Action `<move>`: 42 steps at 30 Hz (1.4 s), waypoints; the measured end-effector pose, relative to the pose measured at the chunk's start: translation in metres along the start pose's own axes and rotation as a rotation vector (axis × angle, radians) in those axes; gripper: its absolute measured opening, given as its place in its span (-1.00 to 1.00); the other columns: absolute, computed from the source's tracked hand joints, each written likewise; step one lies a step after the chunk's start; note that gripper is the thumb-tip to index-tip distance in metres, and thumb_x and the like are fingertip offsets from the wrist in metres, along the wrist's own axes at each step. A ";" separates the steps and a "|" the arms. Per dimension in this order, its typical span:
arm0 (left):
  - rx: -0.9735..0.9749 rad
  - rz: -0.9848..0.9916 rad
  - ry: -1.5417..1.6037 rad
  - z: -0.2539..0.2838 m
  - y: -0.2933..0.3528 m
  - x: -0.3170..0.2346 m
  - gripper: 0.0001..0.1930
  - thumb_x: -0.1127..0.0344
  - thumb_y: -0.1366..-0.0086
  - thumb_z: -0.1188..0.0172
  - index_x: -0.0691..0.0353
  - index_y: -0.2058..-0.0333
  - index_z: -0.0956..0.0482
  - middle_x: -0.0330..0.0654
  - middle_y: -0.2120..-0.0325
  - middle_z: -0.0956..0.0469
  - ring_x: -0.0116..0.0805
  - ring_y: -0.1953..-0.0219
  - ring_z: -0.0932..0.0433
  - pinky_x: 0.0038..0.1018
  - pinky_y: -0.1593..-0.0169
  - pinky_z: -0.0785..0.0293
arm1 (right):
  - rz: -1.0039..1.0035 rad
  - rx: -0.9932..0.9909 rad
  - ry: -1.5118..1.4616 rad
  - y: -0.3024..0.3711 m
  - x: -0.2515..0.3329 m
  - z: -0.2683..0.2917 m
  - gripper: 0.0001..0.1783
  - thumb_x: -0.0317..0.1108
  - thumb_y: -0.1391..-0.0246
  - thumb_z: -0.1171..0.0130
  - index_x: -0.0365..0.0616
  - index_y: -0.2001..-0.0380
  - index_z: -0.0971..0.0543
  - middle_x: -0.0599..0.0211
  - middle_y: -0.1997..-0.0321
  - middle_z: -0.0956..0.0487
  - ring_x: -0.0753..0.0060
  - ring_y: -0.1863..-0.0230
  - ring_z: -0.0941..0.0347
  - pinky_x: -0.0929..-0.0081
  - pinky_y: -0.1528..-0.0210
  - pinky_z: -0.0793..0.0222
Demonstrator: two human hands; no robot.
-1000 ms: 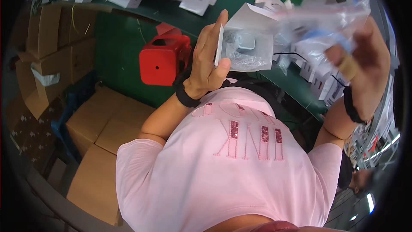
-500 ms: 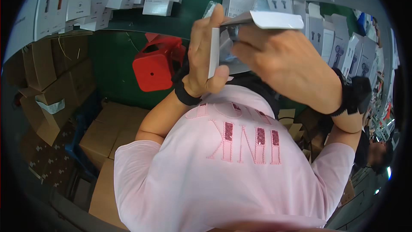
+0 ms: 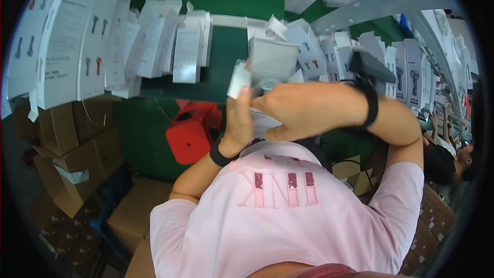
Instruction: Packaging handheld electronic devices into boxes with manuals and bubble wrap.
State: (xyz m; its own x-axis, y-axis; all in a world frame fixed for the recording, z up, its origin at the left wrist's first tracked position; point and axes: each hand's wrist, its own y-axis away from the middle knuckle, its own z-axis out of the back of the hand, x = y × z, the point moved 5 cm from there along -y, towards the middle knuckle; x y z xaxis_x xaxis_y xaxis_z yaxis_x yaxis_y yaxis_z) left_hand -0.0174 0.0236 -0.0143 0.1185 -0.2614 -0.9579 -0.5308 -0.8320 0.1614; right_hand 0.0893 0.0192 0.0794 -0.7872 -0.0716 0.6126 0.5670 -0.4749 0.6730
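Note:
A white carton (image 3: 274, 54) with raised flaps is in front of my chest, its open end toward me. My left hand (image 3: 239, 122) is closed on the carton's left side, beside a white side flap (image 3: 240, 80). Something clear or grey (image 3: 266, 83) shows in the opening, too blurred to name. My right hand (image 3: 306, 107) lies across the near end of the carton, fingers bent toward the opening and thumb lower. The fingertips are partly hidden and smeared, and what they hold cannot be made out.
Printed white cartons (image 3: 62, 46) stand in rows on the green bench at left and right. A red stool (image 3: 189, 141) stands below the bench edge, near brown cardboard boxes (image 3: 128, 203). A grey metal rail (image 3: 381, 7) crosses at upper right; another person (image 3: 445, 157) is at far right.
The view has tilted, showing more of the bench. The carton has turned so its raised flap stands upright, and my right hand has drawn back from deep inside toward its near end.

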 end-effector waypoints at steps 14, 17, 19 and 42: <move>0.171 -0.148 0.047 -0.007 0.009 -0.006 -0.50 0.03 -0.39 -0.06 0.27 -0.12 -0.29 -0.18 0.05 -0.38 -0.41 0.04 -0.43 -0.51 -0.01 -0.39 | 0.127 -1.172 -0.803 0.017 -0.088 -0.039 -0.66 -0.35 -0.04 -0.29 -0.28 0.11 -0.58 0.23 0.09 -0.56 0.40 -0.02 -0.37 0.44 0.00 -0.31; 0.356 -0.099 0.025 0.000 -0.003 -0.008 -0.50 0.20 -0.28 -0.24 0.27 -0.11 -0.33 -0.17 0.01 -0.38 -0.40 0.05 -0.47 -0.45 0.01 -0.47 | 0.163 -1.494 -1.108 0.017 -0.082 -0.034 -0.36 -0.38 0.05 -0.38 -0.26 -0.13 -0.43 0.13 -0.04 -0.50 0.33 -0.12 -0.36 0.38 -0.16 -0.26; 0.462 -0.108 -0.006 -0.006 -0.005 -0.009 -0.50 0.23 -0.28 -0.24 0.29 -0.11 -0.33 -0.14 0.00 -0.39 -0.40 0.05 -0.48 -0.44 0.01 -0.49 | 0.406 -1.180 -1.343 0.011 -0.087 -0.049 -0.19 -0.33 0.08 -0.41 -0.31 -0.23 -0.29 0.01 -0.15 -0.43 0.19 -0.17 -0.35 0.34 -0.22 -0.21; 0.761 0.006 -0.191 -0.082 -0.025 -0.019 -0.27 0.12 -0.15 -0.36 0.28 -0.21 -0.24 -0.10 -0.12 -0.38 -0.25 -0.04 -0.47 -0.32 -0.12 -0.39 | -0.033 -1.162 -1.026 0.113 -0.093 -0.104 -0.10 -0.29 0.25 -0.49 -0.22 -0.21 -0.32 0.24 -0.08 -0.42 0.38 -0.08 -0.36 0.40 -0.19 -0.20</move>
State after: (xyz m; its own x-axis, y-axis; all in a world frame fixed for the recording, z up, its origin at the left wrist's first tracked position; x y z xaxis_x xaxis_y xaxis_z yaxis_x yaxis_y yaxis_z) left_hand 0.0626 0.0090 0.0194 0.0046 -0.1187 -0.9929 -0.9683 -0.2483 0.0252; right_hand 0.2011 -0.1192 0.0551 -0.0211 0.3324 0.9429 -0.3234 -0.8947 0.3081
